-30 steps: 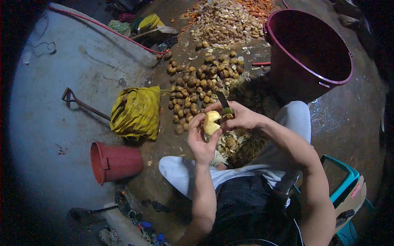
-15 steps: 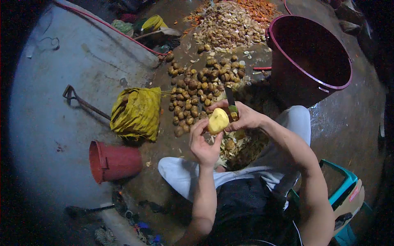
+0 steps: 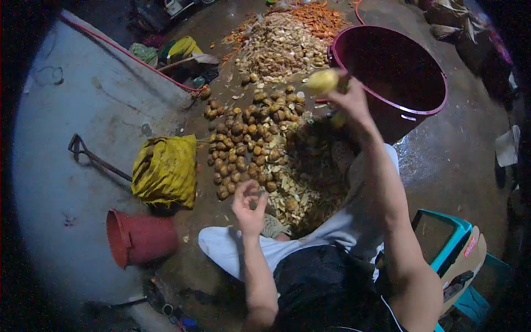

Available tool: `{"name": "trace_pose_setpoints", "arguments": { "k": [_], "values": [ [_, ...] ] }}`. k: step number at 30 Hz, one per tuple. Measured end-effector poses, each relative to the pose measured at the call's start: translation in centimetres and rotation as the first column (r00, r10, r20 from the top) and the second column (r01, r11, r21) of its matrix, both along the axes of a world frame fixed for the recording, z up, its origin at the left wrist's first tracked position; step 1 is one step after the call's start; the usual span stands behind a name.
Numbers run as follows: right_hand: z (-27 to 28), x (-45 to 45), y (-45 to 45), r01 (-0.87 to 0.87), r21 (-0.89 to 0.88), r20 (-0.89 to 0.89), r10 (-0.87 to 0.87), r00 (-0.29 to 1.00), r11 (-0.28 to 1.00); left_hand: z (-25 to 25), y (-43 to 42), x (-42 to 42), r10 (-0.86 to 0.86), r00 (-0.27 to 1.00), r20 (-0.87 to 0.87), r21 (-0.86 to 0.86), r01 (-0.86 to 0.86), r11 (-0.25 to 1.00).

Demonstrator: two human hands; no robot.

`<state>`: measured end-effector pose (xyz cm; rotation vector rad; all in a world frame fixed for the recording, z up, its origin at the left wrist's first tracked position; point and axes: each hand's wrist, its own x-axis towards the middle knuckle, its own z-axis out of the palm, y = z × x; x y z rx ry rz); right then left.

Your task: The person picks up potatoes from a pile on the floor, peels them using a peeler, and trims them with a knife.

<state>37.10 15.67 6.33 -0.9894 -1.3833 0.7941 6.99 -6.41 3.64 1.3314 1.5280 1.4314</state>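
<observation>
Raised toward the big purple tub [image 3: 362, 72], my right hand [image 3: 353, 104] grips a pale yellow peeled potato [image 3: 322, 81], smeared by motion. A knife is hard to make out in that hand. My left hand [image 3: 249, 209] holds nothing; its fingers are half curled and apart, over the near end of the unpeeled potatoes [image 3: 238, 138]. These brown potatoes lie loose on the floor in front of me. Peelings [image 3: 290, 191] are heaped between my legs, to the right of my left hand.
Beyond the potatoes lie a pale heap [image 3: 282, 47] and orange pieces [image 3: 318, 21]. On the left are a yellow sack [image 3: 166, 171], a long-handled tool [image 3: 102, 160] and a red bucket [image 3: 146, 238]. A teal-edged crate [image 3: 451, 227] stands at my right.
My right hand has carried the peeled potato away from my left hand, up and right toward the tub. My left hand has let go of it and dropped lower left. The view has shifted.
</observation>
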Motion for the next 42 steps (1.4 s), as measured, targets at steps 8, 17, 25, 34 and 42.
{"name": "trace_pose_setpoints", "arguments": {
  "k": [8, 17, 25, 34, 42],
  "values": [
    [0.6, 10.8, -0.1, 0.691, -0.108, 0.745, -0.402, 0.532, 0.715, -1.5, -2.1, -2.8, 0.06, 0.998, 0.014, -0.146, -0.057, 0.988],
    [-1.8, 7.6, 1.1, 0.562, -0.023, 0.735, -0.367, 0.57, 0.827, 0.2, -0.3, -8.1, 0.022, 0.99, -0.143, -0.186, -0.049, 0.981],
    [-14.9, -4.7, 5.0, 0.097, -0.21, 0.859, 0.137, 0.494, 0.973, -2.5, 4.6, -15.6, 0.041, 0.999, 0.004, -0.186, -0.039, 0.982],
    [-32.6, -17.0, -1.3, -0.123, -0.761, 0.598, 0.762, 0.247, 0.637, -6.7, 8.1, -21.6, 0.395, 0.794, 0.461, -0.32, -0.266, 0.909],
    [-38.9, -19.1, -2.2, 0.029, -0.787, 0.597, 0.75, 0.286, 0.616, -19.2, 12.2, -23.7, 0.605, 0.77, 0.204, -0.491, -0.454, 0.743]
  ]
}}
